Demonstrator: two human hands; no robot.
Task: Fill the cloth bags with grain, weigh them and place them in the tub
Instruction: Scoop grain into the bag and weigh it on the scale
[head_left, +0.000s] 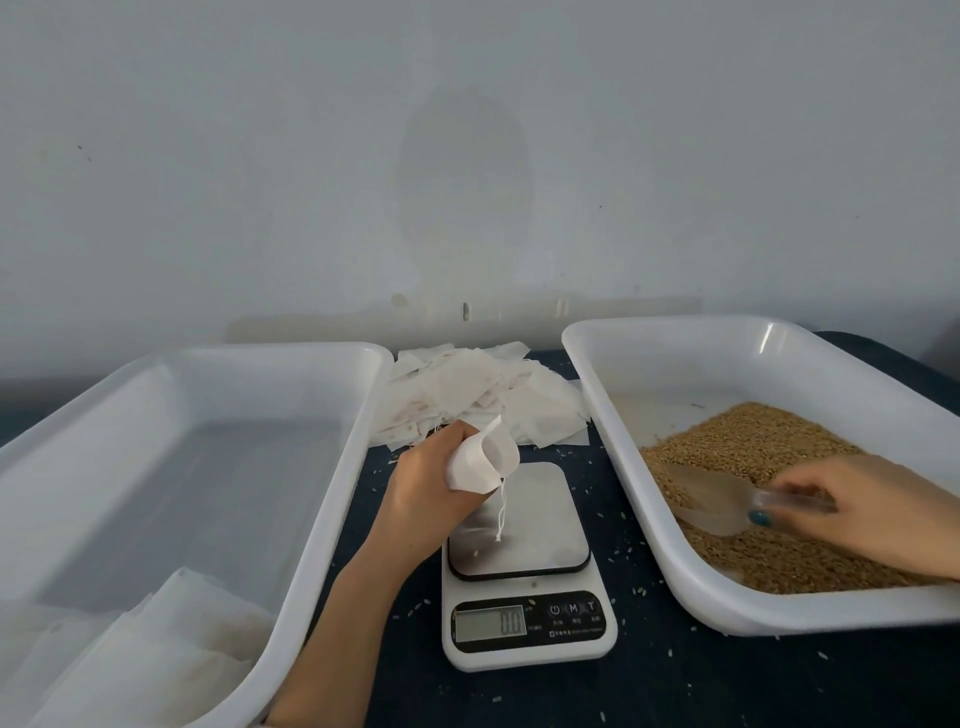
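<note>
My left hand (431, 486) grips a small white cloth bag (485, 460) above the back of the kitchen scale (524, 566); the bag's mouth gapes and its drawstring dangles over the steel plate. My right hand (852, 512) holds the handle of a clear plastic scoop (719, 501), whose bowl lies in the brown grain (753, 441) inside the right white tub (587, 353). The left white tub (332, 467) holds several filled bags (150, 654) at its near end.
A heap of empty cloth bags (483, 397) lies at the back between the two tubs, against the wall. Loose grains are scattered over the dark tabletop (644, 691). The scale's display is lit.
</note>
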